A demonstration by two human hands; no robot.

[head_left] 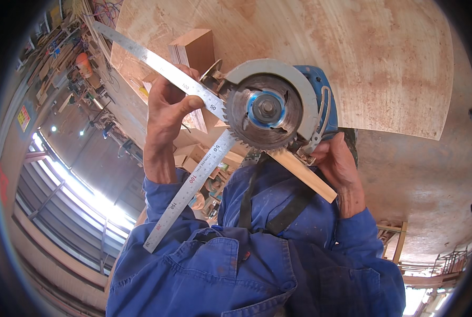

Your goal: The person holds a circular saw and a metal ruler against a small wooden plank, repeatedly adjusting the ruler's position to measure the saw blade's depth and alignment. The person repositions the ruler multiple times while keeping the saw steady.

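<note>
a circular saw (278,108) is held up close before the camera, with its toothed blade (265,112) and the grey guard turned toward the viewer. a steel carpenter's square (188,132) is laid against the blade: one arm runs up to the left, the other runs down toward the blue jacket (236,264), and the corner is met just beside the teeth on the left side of the blade.

the square is grasped by the left hand (164,124), with the fingers curled over the upper arm and the thumb pressed on its face. the saw is supported from the right side by the right hand (339,169), which is closed around the body or handle of the machine; the exact part that is gripped is hidden behind the guard. a light strip of wood (307,177) is seen under the saw, near the right hand, but it cannot be told whether it is held or only lies behind.

as a judgement, a check of the blade with the square is in progress: the square is already put in place against the blade. no cut in the large plywood sheet (352,53) behind is visible, so the sawing itself seems not yet begun. a small wooden block (193,47) rests on that sheet.
</note>
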